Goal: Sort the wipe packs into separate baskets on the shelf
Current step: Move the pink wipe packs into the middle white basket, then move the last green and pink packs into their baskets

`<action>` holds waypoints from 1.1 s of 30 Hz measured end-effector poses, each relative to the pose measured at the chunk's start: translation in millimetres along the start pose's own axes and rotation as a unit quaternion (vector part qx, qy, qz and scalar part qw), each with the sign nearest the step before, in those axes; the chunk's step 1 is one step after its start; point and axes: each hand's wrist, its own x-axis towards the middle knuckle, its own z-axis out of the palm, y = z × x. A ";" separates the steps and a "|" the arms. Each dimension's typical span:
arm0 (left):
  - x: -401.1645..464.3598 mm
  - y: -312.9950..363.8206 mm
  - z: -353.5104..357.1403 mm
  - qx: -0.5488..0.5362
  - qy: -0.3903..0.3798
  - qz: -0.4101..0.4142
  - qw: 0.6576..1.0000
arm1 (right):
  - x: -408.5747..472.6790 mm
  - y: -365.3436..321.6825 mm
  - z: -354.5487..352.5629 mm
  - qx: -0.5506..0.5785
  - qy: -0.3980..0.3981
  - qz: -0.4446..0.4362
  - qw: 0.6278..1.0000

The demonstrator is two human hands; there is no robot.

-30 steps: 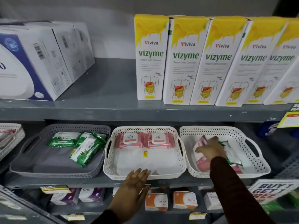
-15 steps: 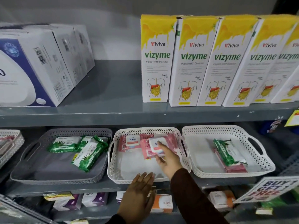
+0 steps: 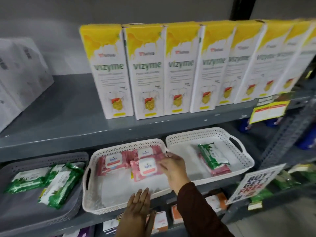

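On the lower shelf, a white middle basket (image 3: 89, 190) holds three pink wipe packs. My right hand (image 3: 172, 166) grips the right edge of the front pink pack (image 3: 147, 168), which lies partly over the two behind it (image 3: 112, 161). My left hand (image 3: 138, 207) rests flat and open against that basket's front rim. The white right basket (image 3: 246, 156) holds a green pack (image 3: 212, 156) lying on a pink pack (image 3: 219, 171). A grey basket (image 3: 51, 158) at the left holds green packs (image 3: 59, 185).
Tall yellow-and-white Vizyme boxes (image 3: 147, 71) line the upper shelf, with white cartons (image 3: 20, 72) at its left. A "Buy 1 Get 1 Free" sign (image 3: 253, 183) hangs at the lower right. Small boxes (image 3: 215, 200) fill the shelf below the baskets.
My right hand lifted a pink pack out of the right basket and brought it left into the middle basket, where it now lies. The camera view swung left and down.
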 end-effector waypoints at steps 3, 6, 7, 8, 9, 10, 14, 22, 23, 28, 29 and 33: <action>19.2 22.8 7.7 0.000 -0.001 0.014 1.000 | 11.8 -36.4 -50.6 -0.202 0.098 -0.231 0.947; 35.0 43.7 13.5 -0.002 -0.021 0.017 1.000 | 41.7 -58.1 -112.7 -0.485 0.244 -0.310 0.781; 39.8 50.1 14.1 -0.006 -0.031 0.011 0.999 | 51.3 -61.3 -128.1 -0.520 0.264 -0.291 0.759; 43.8 56.3 14.1 -0.010 -0.040 0.006 0.999 | 59.4 -61.8 -138.2 -0.552 0.274 -0.249 0.747; 47.3 61.5 13.9 -0.012 -0.049 0.001 0.999 | 63.9 -62.5 -143.4 -0.570 0.271 -0.214 0.746; 49.8 65.3 13.6 -0.011 -0.058 -0.002 0.998 | 66.1 -63.0 -145.6 -0.575 0.263 -0.186 0.752; 52.3 70.7 7.5 -0.014 -0.080 0.006 0.997 | 77.6 -60.7 -151.8 -0.579 0.261 -0.177 0.752; 30.9 27.8 -26.9 -0.126 0.007 -0.038 0.991 | 20.4 -46.3 -110.9 -0.393 0.164 -0.400 0.812; 26.4 16.6 -35.1 -0.130 0.026 -0.056 0.990 | 7.4 -40.9 -95.1 -0.379 0.119 -0.414 0.819; -23.1 -59.5 -79.6 -0.108 0.066 -0.156 0.980 | -32.2 21.5 3.0 -0.395 -0.146 -0.411 0.809; -36.2 -76.0 -87.0 -0.094 0.069 -0.177 0.977 | -38.6 38.3 22.0 -0.420 -0.179 -0.408 0.791; -97.3 -145.3 -111.3 -0.053 0.059 -0.247 0.966 | -58.3 106.7 104.8 -0.502 -0.285 -0.404 0.710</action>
